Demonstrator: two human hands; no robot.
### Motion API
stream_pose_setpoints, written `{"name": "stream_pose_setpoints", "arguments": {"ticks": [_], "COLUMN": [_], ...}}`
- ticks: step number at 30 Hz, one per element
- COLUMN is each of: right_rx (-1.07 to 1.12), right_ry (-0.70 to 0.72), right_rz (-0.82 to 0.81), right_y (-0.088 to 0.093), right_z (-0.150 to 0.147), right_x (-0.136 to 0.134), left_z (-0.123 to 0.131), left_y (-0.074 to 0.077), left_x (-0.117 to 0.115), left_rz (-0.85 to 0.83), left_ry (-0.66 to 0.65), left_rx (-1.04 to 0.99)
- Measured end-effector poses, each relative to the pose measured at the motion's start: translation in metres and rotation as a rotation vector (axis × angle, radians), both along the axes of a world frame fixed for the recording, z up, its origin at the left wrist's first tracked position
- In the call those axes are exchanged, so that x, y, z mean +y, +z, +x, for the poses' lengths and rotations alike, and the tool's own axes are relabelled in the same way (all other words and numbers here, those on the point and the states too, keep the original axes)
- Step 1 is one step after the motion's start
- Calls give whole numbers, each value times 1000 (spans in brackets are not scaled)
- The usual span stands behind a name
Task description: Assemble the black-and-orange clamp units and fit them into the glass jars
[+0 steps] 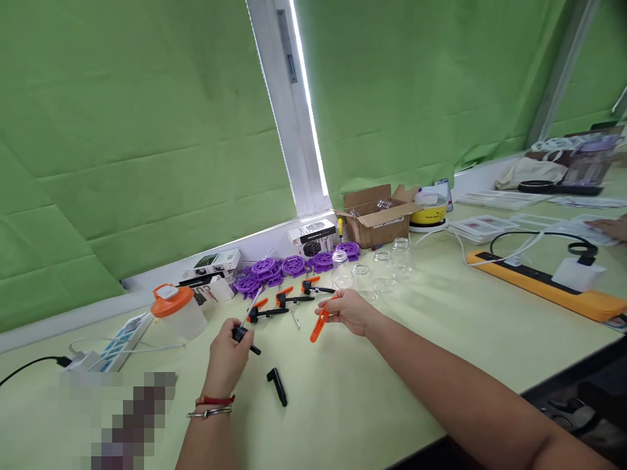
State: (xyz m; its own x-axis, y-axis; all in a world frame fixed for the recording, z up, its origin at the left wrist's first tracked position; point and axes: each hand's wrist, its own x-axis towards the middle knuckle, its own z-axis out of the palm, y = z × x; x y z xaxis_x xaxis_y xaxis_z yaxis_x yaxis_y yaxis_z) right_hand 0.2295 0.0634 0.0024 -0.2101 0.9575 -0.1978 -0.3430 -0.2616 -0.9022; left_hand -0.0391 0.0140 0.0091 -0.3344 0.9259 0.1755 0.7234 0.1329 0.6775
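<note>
Fingers of the left hand are closing on a black-handled metal rod, tilting it upright above the pale green counter; further right, the right hand is pinching an orange plastic clamp piece, seemingly for fitting together.

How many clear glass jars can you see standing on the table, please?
4 glass jars: they stand in a loose row just before the cardboard box, right of the purple discs, beyond the right hand. More may be hidden.
</note>
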Motion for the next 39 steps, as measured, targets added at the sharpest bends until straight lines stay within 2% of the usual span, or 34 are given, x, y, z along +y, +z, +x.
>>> {"name": "stream_pose_setpoints", "arguments": {"ticks": [2, 3, 7, 13, 22, 28, 35, 39], "right_rx": [21, 10, -91, -134, 57, 84, 16, 104], "right_ry": [-1, 2, 52, 75, 103, 142, 185, 175], "right_rz": [7, 25, 119, 121, 22, 116, 180, 185], "right_y": [4, 6, 4, -7, 12, 2, -5, -8], "right_z": [5, 7, 11, 4, 9, 8, -2, -9], "right_x": [-3, -4, -2, -2, -11, -9, -18, -24], "left_z": [22, 31, 57, 68, 68, 69, 73, 74], "left_y": [-2, -3, -3, 0, 2, -2, -7, -7], "left_x": [-4, -7, -13, -18, -17, -19, -18, -18], "left_rz": [50, 45, -14, -47, -73, -72, 70, 77], "left_ry": [-224, -308, -418, -465, -474, -504, -413, -451], "left_rx": [-235, -288, -307, -264, -192, -227, -462, -556]}}
